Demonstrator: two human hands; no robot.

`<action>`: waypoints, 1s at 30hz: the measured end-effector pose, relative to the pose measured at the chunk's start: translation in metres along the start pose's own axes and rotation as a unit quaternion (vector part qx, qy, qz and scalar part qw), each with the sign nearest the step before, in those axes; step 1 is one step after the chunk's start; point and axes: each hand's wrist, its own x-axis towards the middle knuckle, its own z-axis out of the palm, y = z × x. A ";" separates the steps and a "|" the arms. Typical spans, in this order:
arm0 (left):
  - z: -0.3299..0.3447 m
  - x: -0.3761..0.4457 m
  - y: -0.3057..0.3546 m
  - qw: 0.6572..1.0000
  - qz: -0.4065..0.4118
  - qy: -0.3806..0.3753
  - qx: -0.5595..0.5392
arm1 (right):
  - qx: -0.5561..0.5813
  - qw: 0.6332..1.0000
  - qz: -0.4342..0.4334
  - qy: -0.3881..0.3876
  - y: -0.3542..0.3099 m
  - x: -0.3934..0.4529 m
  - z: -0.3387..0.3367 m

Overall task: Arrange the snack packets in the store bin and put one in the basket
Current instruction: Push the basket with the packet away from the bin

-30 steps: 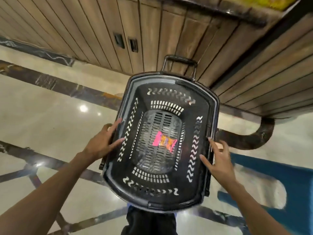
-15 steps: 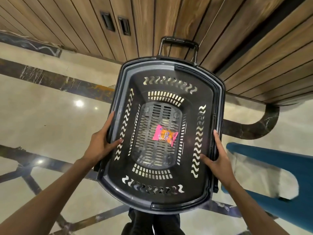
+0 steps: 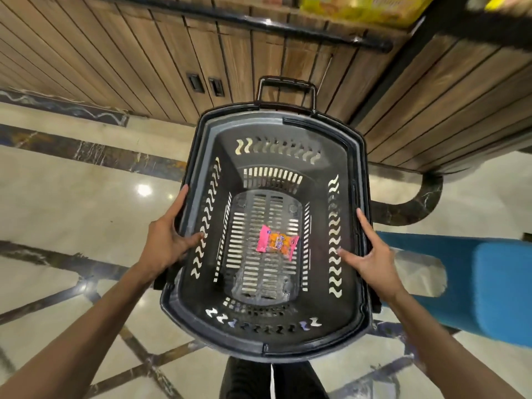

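Since a moment ago, the right hand (image 3: 374, 254) has loosened from the basket (image 3: 198, 226) rim, fingers spread; the left hand (image 3: 167, 240) still grips its side. Between both thumbs lies the snack packet (image 3: 277, 242), so placement looks done.

No words can be read here. The pink and orange snack packet (image 3: 277, 242) in the basket (image 3: 349, 156) has print, but it is too small. The yellow boxes (image 3: 362, 7) far up are blurry.
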 end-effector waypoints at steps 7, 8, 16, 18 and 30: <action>-0.071 -0.084 0.106 0.998 0.039 0.038 0.044 | -0.074 0.996 -0.049 0.022 -0.103 -0.081 -0.056; -0.080 -0.095 0.120 0.997 0.046 0.042 0.046 | -0.081 0.995 -0.055 0.023 -0.113 -0.094 -0.064; -0.119 -0.127 0.203 0.990 0.125 -0.007 0.060 | -0.100 0.987 -0.039 0.116 -0.164 -0.190 -0.111; -0.122 -0.123 0.221 0.988 0.138 -0.041 0.061 | -0.087 0.983 -0.018 0.161 -0.164 -0.217 -0.114; -0.056 -0.133 0.340 0.874 0.403 -0.211 0.174 | 0.013 0.894 0.098 0.436 -0.131 -0.413 -0.097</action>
